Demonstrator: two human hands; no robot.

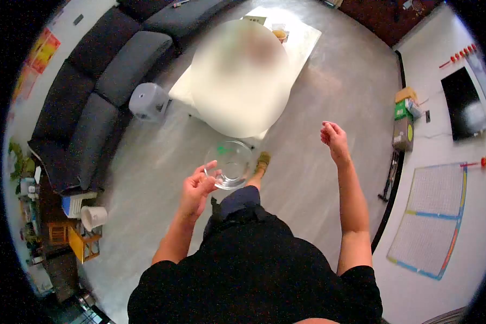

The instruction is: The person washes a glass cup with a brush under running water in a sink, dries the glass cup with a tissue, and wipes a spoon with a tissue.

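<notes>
My left hand (200, 188) grips a clear glass bowl (233, 166) by its near left rim, with the thumb and fingers closed on the edge. A small green patch shows through or on the far side of the bowl. The bowl hangs in front of my body, over the floor, and nothing else can be made out in it. Out to the right, my right hand (333, 139) is raised over the floor, away from the bowl. Its fingers are curled in; whether something small is inside them is hidden.
Ahead stands a white table (305, 40), its middle blurred out, with a cup (279, 35) at the back. A grey plastic stool (149, 101) is beside it. A dark sofa (135, 59) runs along the left. Boxes (404, 121) line the right wall; a white bin (94, 217) stands lower left.
</notes>
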